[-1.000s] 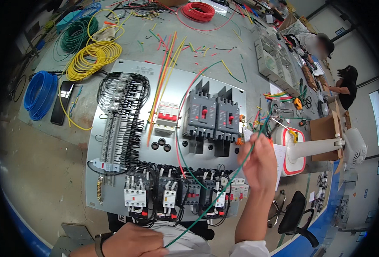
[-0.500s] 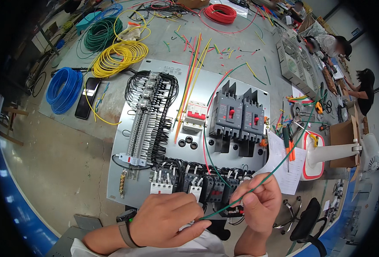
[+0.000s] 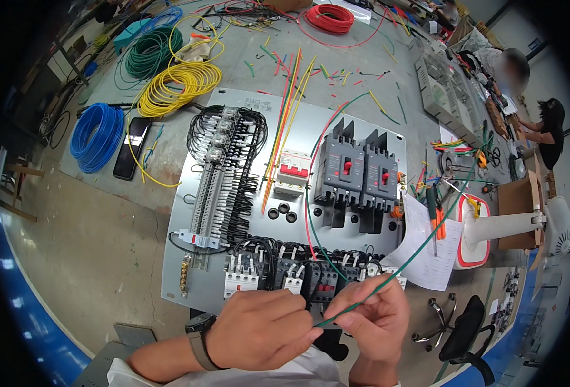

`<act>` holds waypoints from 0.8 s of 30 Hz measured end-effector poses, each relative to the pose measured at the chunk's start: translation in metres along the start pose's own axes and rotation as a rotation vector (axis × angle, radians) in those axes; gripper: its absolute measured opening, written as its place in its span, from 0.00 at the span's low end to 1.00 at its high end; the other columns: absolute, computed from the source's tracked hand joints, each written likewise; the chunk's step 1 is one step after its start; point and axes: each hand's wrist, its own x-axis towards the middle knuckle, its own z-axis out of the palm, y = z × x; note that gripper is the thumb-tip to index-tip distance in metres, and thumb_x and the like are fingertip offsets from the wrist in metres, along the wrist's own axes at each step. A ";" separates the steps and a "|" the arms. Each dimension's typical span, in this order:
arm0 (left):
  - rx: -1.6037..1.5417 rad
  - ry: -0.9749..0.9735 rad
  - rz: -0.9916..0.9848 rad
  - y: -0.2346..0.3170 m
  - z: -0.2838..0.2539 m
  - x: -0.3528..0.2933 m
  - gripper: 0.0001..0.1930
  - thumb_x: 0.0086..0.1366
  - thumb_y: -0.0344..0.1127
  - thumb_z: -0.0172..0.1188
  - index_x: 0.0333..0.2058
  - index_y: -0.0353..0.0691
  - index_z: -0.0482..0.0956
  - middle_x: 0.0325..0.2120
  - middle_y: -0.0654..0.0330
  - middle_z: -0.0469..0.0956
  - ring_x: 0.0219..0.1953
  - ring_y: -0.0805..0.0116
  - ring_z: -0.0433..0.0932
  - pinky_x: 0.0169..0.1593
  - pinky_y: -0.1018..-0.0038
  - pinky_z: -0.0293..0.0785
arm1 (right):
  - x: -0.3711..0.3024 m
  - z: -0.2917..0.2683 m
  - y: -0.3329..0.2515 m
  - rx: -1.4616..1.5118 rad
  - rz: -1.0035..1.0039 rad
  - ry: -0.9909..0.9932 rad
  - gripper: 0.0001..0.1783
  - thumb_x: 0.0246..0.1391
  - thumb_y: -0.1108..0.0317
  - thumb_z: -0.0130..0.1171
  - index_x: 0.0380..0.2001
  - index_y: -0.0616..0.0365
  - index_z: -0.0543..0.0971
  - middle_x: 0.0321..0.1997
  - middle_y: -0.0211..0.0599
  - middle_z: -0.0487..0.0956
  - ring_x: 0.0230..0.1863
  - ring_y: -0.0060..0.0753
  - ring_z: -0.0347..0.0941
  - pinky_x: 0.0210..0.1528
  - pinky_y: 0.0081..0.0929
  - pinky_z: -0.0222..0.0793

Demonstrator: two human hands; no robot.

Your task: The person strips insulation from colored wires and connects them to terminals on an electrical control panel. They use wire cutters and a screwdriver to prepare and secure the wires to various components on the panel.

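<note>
Both my hands are at the near edge of a metal mounting panel [image 3: 217,284], pinching a green wire [image 3: 409,263]. My left hand [image 3: 262,329] is closed, thumb against the curled forefinger, at the wire's near end. Just to its right, my right hand [image 3: 372,319] grips the same wire between thumb and fingertips. The wire runs up and right past the panel. Beyond my hands sits a row of contactors [image 3: 241,274] with black leads. Two dark circuit breakers [image 3: 343,171] with red toggles stand farther back, beside a small white breaker [image 3: 293,169].
A terminal strip [image 3: 209,200] with black wires runs along the panel's left. Blue [image 3: 96,138], yellow and green wire coils and a phone [image 3: 131,148] lie left. Right are paper [image 3: 420,274], an orange-handled screwdriver [image 3: 440,222] and a white-armed fixture [image 3: 504,226]. People work far right.
My right hand has slid left and slightly down, closer to my left hand. The green wire stays pinched in both hands. My left hand has barely moved.
</note>
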 end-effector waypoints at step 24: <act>-0.047 -0.039 0.002 -0.004 0.005 0.012 0.14 0.59 0.35 0.69 0.23 0.41 0.72 0.20 0.62 0.69 0.19 0.62 0.71 0.20 0.67 0.65 | 0.004 -0.004 0.000 0.079 0.101 -0.017 0.18 0.56 0.87 0.62 0.47 0.65 0.69 0.43 0.50 0.82 0.45 0.32 0.80 0.49 0.29 0.77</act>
